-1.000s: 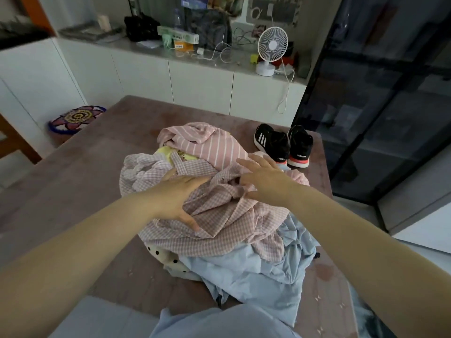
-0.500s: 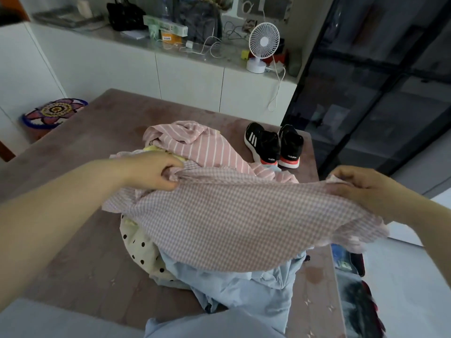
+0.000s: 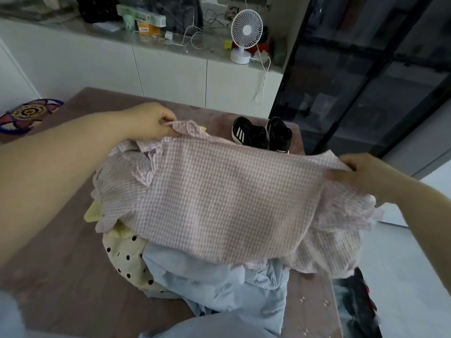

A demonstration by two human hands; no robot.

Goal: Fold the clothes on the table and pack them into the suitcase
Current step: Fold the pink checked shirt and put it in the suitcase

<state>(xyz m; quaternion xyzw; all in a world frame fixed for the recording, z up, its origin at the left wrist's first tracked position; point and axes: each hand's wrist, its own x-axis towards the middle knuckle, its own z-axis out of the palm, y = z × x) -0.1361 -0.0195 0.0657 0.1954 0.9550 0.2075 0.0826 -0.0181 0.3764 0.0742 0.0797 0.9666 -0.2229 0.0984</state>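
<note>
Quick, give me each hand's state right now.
Left hand: closed, pinching the far left edge of the pink checked garment.
Right hand: closed, gripping the same garment's right edge.

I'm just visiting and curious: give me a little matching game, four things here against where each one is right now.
Things:
1. checked pink shirt
2. black sneakers
3. white fan
4. spotted cloth

Places:
A. on the counter
B. partly covered by the yellow garment
C. stretched between the left hand and right hand
D. at the far end of the table

Pairs: 1-C, 2-D, 3-A, 4-B.
</note>
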